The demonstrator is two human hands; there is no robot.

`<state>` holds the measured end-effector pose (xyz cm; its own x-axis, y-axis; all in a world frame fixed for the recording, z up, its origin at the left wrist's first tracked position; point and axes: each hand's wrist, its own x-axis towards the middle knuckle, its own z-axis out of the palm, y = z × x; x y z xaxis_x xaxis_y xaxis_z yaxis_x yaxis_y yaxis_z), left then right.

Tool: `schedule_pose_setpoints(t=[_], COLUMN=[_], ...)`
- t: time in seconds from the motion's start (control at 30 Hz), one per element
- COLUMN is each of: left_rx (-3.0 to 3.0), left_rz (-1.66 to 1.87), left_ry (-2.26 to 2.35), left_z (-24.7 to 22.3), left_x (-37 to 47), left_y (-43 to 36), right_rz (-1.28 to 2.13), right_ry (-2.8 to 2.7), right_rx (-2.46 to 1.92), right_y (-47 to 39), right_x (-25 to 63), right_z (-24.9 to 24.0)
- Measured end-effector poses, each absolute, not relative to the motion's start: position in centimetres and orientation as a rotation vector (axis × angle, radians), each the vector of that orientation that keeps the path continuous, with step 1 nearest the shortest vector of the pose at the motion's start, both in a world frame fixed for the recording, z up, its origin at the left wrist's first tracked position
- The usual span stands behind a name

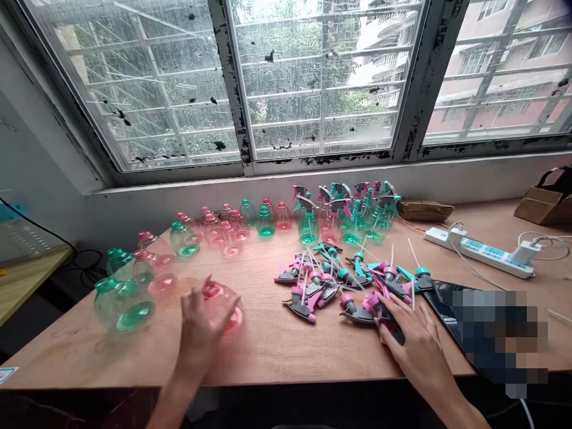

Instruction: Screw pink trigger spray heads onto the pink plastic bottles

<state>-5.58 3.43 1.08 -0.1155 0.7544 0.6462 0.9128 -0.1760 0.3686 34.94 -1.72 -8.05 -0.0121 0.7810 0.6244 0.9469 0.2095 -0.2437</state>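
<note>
Nearest lie the left hand (pixel 201 325) and right hand (pixel 417 339), reaching over the near edge of the tabletop (pixel 268 357). With the left grip, thumb and fingers curve around a pink bottle (pixel 218 300), apparently holding it, though blur hides the exact contact. The right grip rests on a grey-and-pink spray head (pixel 391 325) at the near right of a loose pile of spray heads (pixel 328 290); whether its fingers are closed on that piece, I cannot tell. Those heads lie crowded, tubes crossing, so lifting one could snag and drag others. A slack hold on the smooth bottle could let it slip or tip; swung far left, it could knock the green bottle (pixel 127 310) standing towards the tabletop's left side. The pink bottle sits inside the left grip, left of the pile and apart from it; the spray head lies under the right grip's fingers and thumb.
</note>
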Motion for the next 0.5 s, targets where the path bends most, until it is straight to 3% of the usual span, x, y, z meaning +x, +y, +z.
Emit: schedule_pose_setpoints(t=[0.23, 0.5], left_rx=[-2.286, -2.37], left_rz=[-1.391, -1.299], left_ry=[-1.838, -1.62], left_z=[-3.7, -4.1], left_x=[1.2, 1.1], left_y=[0.8, 0.3], right_rz=[-0.254, 0.423], right_ry=[-1.647, -1.392], right_rx=[-1.241, -0.978], right_y=[-1.6, -2.8], right_x=[33.8, 29.6], right_z=[-5.8, -7.2])
